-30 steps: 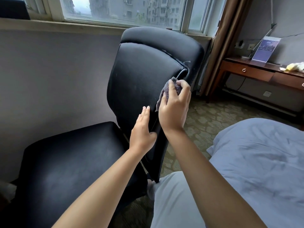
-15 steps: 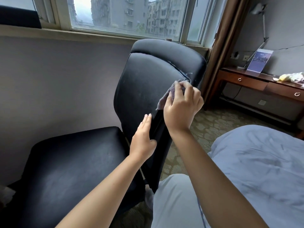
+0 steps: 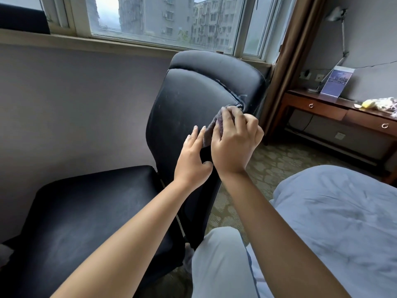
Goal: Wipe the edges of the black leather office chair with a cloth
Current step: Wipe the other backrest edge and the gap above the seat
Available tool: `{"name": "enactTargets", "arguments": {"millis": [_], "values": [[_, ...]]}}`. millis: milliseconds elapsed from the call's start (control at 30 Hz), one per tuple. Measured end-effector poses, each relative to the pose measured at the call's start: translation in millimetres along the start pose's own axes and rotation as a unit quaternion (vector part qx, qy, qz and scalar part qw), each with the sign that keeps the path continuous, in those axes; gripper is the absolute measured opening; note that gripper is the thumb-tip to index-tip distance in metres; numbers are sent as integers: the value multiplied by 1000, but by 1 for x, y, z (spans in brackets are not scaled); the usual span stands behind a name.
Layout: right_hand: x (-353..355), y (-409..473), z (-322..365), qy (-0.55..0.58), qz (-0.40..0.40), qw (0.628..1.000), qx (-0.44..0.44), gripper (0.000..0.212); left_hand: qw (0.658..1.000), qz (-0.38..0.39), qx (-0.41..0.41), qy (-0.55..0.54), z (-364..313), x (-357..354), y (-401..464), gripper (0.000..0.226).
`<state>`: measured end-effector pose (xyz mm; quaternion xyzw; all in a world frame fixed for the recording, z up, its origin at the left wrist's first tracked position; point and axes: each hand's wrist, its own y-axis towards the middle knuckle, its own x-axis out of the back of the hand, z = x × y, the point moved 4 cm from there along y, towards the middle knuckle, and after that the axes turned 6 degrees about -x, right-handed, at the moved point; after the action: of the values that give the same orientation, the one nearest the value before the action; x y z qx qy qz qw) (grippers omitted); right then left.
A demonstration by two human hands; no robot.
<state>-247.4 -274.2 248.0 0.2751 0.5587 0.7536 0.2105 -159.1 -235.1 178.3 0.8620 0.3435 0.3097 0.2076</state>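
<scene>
The black leather office chair stands side-on before me, its backrest upright in the middle and its seat at lower left. My right hand grips a small grey-purple cloth and presses it against the backrest's right side edge, just below the seam under the headrest. My left hand lies flat with straight fingers on the backrest's edge, right beside and below the cloth. Most of the cloth is hidden under my right hand.
A grey wall and window sill run behind the chair. A wooden desk with drawers stands at the right past a brown curtain. A bed with pale blue bedding fills the lower right, beside my knee.
My right hand has slid the cloth a little up along the backrest's edge toward the seam. My left hand has stayed flat on the edge and now lies closer to the cloth.
</scene>
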Motion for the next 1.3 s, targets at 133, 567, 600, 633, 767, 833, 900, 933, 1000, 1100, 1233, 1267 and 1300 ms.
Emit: {"name": "enactTargets", "arguments": {"millis": [133, 567, 600, 633, 767, 833, 900, 933, 1000, 1100, 1233, 1267, 1300], "values": [[0, -23, -1, 4, 21, 1000, -8, 24, 1000, 12, -6, -14, -1, -1, 2, 73], [10, -2, -13, 9, -3, 1000, -6, 20, 996, 74, -17, 34, -5, 16, -1, 85], [11, -9, -14, 4, 1, 1000, -5, 20, 997, 74, -18, 32, -5, 16, -1, 86], [12, -15, -14, -2, 5, 1000, 3, 20, 997, 70, -17, 31, -6, 16, -1, 86], [18, 3, -11, 0, -26, 999, 27, 14, 998, 57, -15, 32, -6, 16, -3, 85], [19, 21, -8, -5, -41, 999, 16, 13, 998, 58, -9, 38, -6, 16, -4, 85], [19, 27, -6, -12, -33, 999, 4, 13, 998, 57, -7, 37, -8, 16, -4, 86], [20, 23, -6, -11, -29, 1000, -2, 13, 998, 58, -6, 36, -9, 16, -5, 86], [22, 8, -9, -8, -19, 1000, 1, 13, 997, 63, -7, 35, -10, 16, -5, 85], [25, -10, -13, -12, -8, 999, 48, 13, 998, 62, -11, 30, -10, 18, -5, 86], [22, 23, -10, -17, -38, 999, 29, 10, 997, 66, -4, 34, -11, 18, -5, 87], [21, 33, -9, -16, -41, 999, 20, 10, 997, 67, -2, 33, -11, 18, -5, 87], [18, 40, -7, -15, -40, 999, 14, 11, 997, 67, -2, 30, -11, 19, -6, 88]]}}
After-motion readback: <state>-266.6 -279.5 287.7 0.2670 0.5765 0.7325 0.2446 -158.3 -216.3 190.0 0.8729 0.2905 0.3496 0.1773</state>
